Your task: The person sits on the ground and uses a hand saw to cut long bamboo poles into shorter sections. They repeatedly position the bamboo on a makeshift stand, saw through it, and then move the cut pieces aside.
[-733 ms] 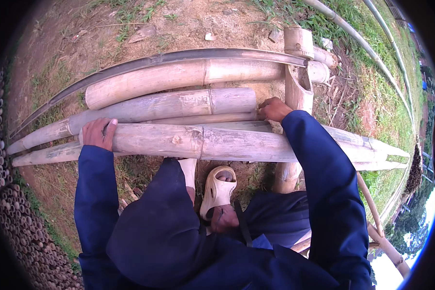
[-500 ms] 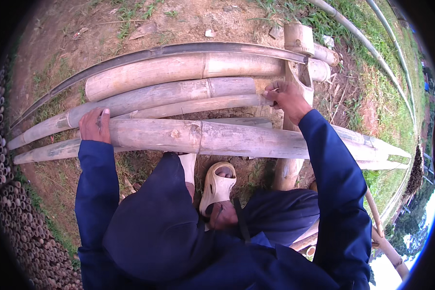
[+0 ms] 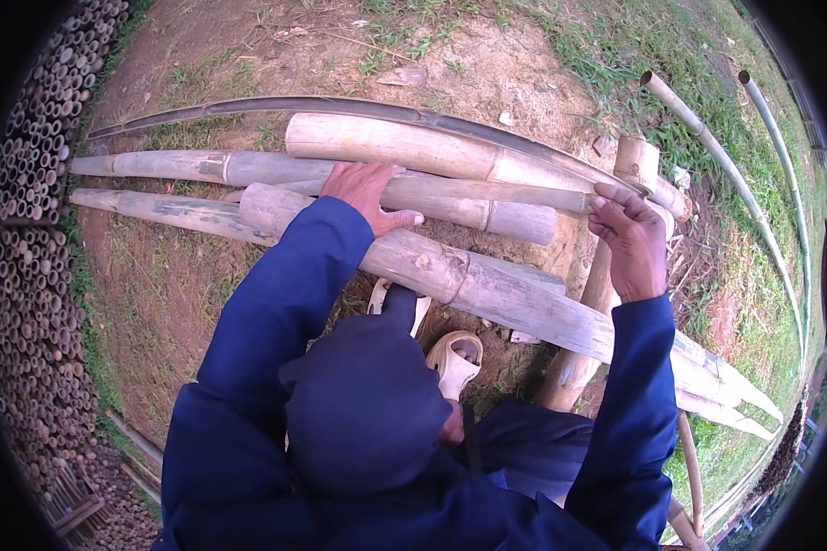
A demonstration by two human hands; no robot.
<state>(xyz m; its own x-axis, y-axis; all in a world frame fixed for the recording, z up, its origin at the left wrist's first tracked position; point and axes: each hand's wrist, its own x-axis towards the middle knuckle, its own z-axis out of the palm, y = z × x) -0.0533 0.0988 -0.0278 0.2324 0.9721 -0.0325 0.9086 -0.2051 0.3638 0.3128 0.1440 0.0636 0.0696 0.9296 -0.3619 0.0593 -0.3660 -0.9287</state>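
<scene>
Pale, dry bamboo poles point(image 3: 450, 211) lying side by side on bare dirt ground point(image 3: 165, 303), the nearest and thickest pole point(image 3: 487, 289) running diagonally with its cut end toward the ground's left, its split end toward the right, resting across an upright wooden post point(image 3: 583, 321).

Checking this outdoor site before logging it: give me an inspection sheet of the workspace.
Surface: bare dirt ground with grass patches.
Job's things: thick bamboo pole lying slanted across a short upright post; more bamboo poles beside it.
Clutter: pale sandal under the pole.
Grippers: left hand flat on a pole; right hand open near the post.
Cables: nothing seen.
Surroundings: stacked bamboo ends at left; thin canes on grass.
</scene>
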